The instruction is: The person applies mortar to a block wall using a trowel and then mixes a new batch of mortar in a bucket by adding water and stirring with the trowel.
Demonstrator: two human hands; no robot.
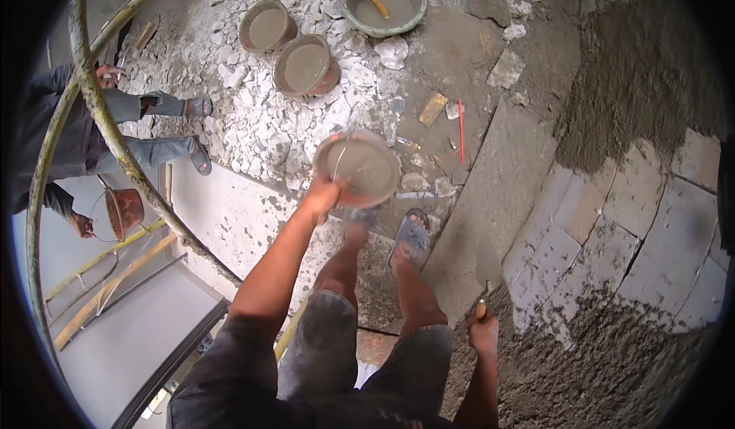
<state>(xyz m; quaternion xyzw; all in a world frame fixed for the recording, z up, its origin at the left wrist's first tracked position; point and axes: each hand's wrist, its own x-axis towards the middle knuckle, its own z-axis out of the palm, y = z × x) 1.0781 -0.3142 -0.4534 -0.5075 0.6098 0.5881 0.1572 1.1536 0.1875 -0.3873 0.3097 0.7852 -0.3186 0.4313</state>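
My left hand (323,198) is closed on a bucket (366,170) of grey wet mortar, held in front of my legs. The bucket is slightly blurred, and a thin wire handle arcs over its top near my fingers. Low on the right, my right hand (483,334) grips the wooden handle of a trowel (488,267), its grey blade pointing away from me. Beside the trowel stands a wall of pale blocks (662,218), partly coated with rough grey mortar (635,77) above and below the bare blocks.
Two mortar buckets (306,65) and a large tub (385,16) with a wooden stick in it stand on rubble. A red stick (462,132) lies by a board. At left, another person (69,146) holds a small bucket (125,213) behind curved poles (96,104).
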